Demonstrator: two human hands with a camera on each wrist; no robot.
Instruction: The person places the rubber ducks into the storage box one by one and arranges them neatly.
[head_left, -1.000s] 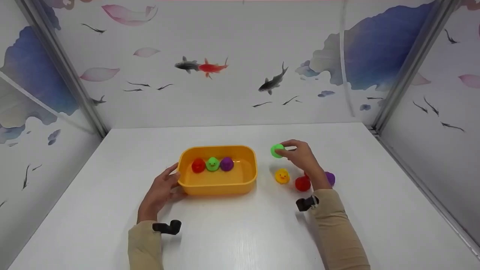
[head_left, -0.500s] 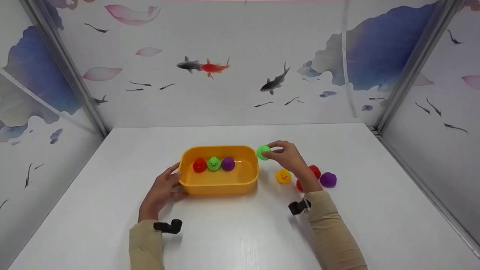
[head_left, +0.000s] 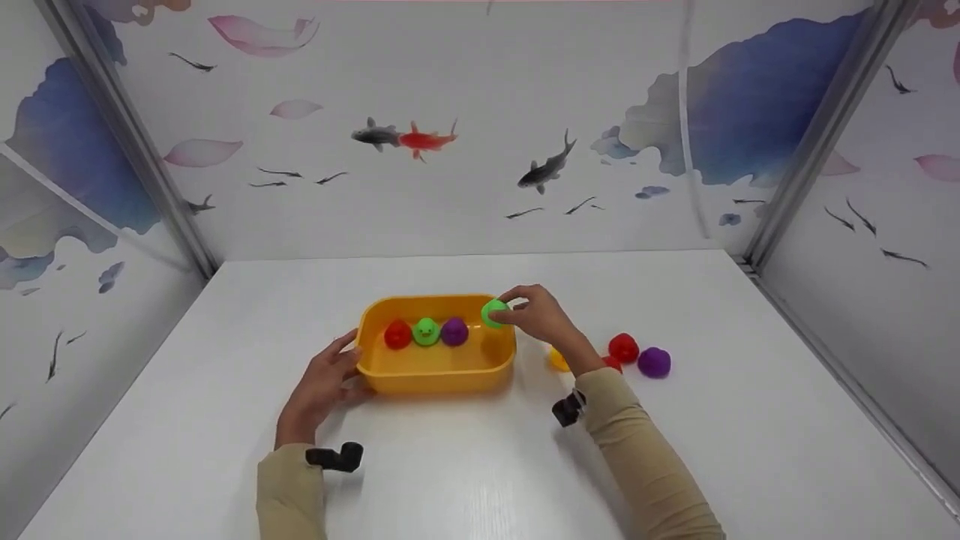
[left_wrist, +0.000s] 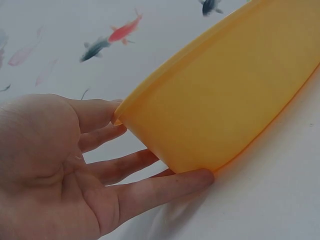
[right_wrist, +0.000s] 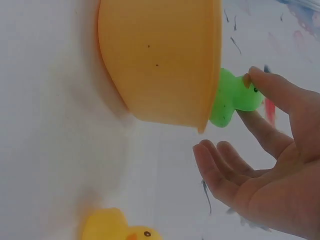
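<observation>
In the head view, a green rubber duck (head_left: pixel 495 313) is pinched between the thumb and finger of my right hand (head_left: pixel 541 315) above the right end of a yellow basin (head_left: pixel 435 381). The right wrist view shows this duck (right_wrist: pixel 227 97) past the rim, gripped at its head, the other fingers free. My left hand (head_left: pixel 321 386) touches the basin's left end; its fairly straight fingers (left_wrist: pixel 165 192) lie against the rim and lower wall. Inside the basin stand a red duck (head_left: pixel 398 334), a green duck (head_left: pixel 426 331) and a purple duck (head_left: pixel 454 331) in a row.
On the white table (head_left: pixel 450 465) right of the basin sit a yellow duck (right_wrist: pixel 107 227), partly behind my right wrist in the head view, a red duck (head_left: pixel 624 348), another red one (head_left: pixel 613 364) partly hidden, and a purple duck (head_left: pixel 655 363). Printed walls enclose the table.
My right hand has carried the green duck leftward, from beside the basin to over its right end. The left hand and the basin have stayed in place.
</observation>
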